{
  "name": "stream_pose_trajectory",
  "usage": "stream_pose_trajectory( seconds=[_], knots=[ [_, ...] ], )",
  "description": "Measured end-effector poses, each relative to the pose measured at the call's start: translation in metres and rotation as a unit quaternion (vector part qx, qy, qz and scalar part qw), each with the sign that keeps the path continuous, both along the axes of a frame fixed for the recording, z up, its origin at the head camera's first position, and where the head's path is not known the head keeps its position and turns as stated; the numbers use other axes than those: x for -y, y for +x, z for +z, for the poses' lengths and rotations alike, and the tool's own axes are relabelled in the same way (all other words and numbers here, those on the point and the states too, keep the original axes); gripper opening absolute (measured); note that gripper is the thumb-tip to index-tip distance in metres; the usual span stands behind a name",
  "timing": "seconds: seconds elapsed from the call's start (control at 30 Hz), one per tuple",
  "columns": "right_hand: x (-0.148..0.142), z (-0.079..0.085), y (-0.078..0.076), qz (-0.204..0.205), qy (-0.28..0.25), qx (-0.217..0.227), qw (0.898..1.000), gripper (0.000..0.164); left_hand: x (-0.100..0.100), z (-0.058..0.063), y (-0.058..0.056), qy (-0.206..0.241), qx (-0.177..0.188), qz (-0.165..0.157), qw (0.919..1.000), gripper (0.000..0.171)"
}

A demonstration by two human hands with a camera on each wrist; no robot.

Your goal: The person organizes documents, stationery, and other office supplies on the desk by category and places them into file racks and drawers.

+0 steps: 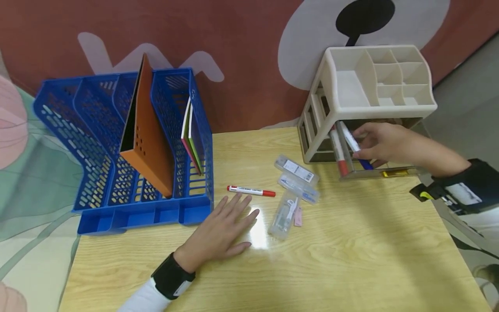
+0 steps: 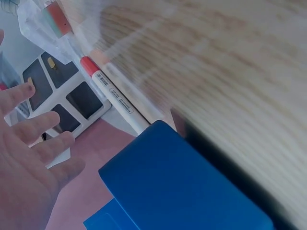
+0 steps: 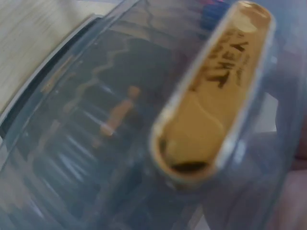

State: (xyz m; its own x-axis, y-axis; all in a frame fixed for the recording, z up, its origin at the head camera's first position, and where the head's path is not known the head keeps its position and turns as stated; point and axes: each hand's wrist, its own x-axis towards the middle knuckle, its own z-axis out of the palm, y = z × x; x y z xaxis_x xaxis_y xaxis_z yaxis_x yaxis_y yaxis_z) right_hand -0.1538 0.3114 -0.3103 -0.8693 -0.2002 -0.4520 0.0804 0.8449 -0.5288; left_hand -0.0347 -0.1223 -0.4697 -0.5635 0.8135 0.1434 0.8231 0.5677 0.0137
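My left hand (image 1: 218, 234) is spread with straight fingers over the table, its fingertips just below a red-capped marker (image 1: 251, 191). That white-barrelled marker also shows in the left wrist view. My right hand (image 1: 383, 143) reaches into the pulled-out clear drawer (image 1: 360, 174) of a cream desk organizer (image 1: 383, 110). Between its thumb and fingers it pinches a blue-capped marker (image 1: 352, 141), which slants inside the drawer. Another red-capped marker (image 1: 338, 151) lies along the drawer's left side. The drawer's gold handle (image 3: 216, 96) fills much of the right wrist view.
A blue file rack (image 1: 144, 214) on the left holds an orange folder (image 1: 150, 138) and thin booklets (image 1: 191, 136). Mid-table lie a clear box with a label (image 1: 297, 170), a clear pen case (image 1: 299, 188), another clear case (image 1: 281, 221) and a pink eraser-like piece (image 1: 298, 216).
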Motion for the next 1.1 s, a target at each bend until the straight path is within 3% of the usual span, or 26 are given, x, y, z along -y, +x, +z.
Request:
stream_pose_trajectory(
  seconds=[0.43, 0.6, 0.73, 0.8, 0.87, 1.0, 1.1],
  knots=[
    [0.012, -0.007, 0.002, 0.058, 0.077, -0.061, 0.994, 0.057, 0.005, -0.004, 0.0, 0.003, 0.0, 0.013, 0.9999, 0.075],
    [0.015, -0.002, 0.01, 0.084, 0.106, -0.103, 0.985, 0.057, 0.005, -0.006, 0.0, 0.009, -0.011, 0.003, 0.9999, 0.071],
    [0.023, 0.005, 0.025, 0.096, 0.129, -0.159, 0.974, 0.056, 0.007, -0.006, 0.001, 0.019, -0.024, -0.006, 0.9995, 0.065],
    [0.03, 0.009, 0.035, 0.103, 0.136, -0.214, 0.962, 0.054, 0.008, -0.007, 0.001, 0.024, -0.03, -0.009, 0.9992, 0.063],
    [0.037, 0.012, 0.047, 0.114, 0.139, -0.286, 0.941, 0.054, 0.008, -0.007, 0.001, 0.027, -0.031, -0.008, 0.9991, 0.065],
    [0.054, 0.017, 0.069, 0.129, 0.141, -0.432, 0.881, 0.055, 0.008, -0.01, 0.003, 0.035, -0.016, 0.001, 0.9993, 0.069],
    [0.067, 0.019, 0.081, 0.14, 0.12, -0.499, 0.847, 0.049, 0.008, -0.011, 0.005, 0.038, 0.004, 0.012, 0.9992, 0.071]
  ],
)
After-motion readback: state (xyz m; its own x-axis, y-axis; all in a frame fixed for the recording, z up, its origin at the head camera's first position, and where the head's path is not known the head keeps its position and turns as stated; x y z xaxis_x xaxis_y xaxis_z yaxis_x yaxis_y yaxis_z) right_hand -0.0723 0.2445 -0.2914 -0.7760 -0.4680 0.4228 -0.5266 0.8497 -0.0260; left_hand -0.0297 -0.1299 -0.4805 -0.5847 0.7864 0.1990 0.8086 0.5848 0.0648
